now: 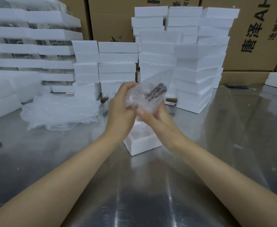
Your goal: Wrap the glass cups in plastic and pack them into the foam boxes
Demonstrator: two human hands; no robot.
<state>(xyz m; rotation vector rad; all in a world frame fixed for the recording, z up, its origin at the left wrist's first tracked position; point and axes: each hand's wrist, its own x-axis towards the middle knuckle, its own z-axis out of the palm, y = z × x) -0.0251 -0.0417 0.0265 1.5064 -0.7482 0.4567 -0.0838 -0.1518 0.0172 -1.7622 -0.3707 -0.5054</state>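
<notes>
- Glass cup is up in the air right in front of you, bundled in bubble plastic, hanging just above the open foam box and not touching it.
- Your left hand grips the left side of the bundle, with the fingers curled over the top.
- Your right hand holds it from below on the right, with the thumb pinching the plastic against the cup.
- You can see the cup's dark handle through the wrap, slanting up and to the right.
- A loose end of the plastic sticks up past the cup, hazy against the white behind it.
- That foam box sits on the steel table with its top open. Your wrists cover part of it, so I honestly can't tell what's inside.
- To the left on the table there's a crumpled heap of plastic sheets.
- Two brown wooden handles poke out at the foot of the foam stacks, one on each side of your hands. The glass they belong to is hard to make out.
- Far left is a stack of wider foam trays with glassware showing between the layers.
- Brown cardboard cartons with printed characters stand behind everything.
</notes>
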